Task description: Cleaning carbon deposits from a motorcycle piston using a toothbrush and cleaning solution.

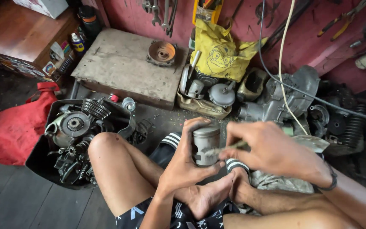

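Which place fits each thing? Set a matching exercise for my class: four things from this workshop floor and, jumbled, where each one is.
Things:
1. metal piston
2. yellow bag
3. red cloth bag
4. black tray of gears

Places:
A. far left on the floor
B. against the red wall
C. in the left hand
D. beside the bent knee

Pairs: 1-C, 2-B, 3-A, 4-D

Dark plank floor: parts tray, red bag, wooden slab.

Head cam, looking steeply down, close over lap & floor
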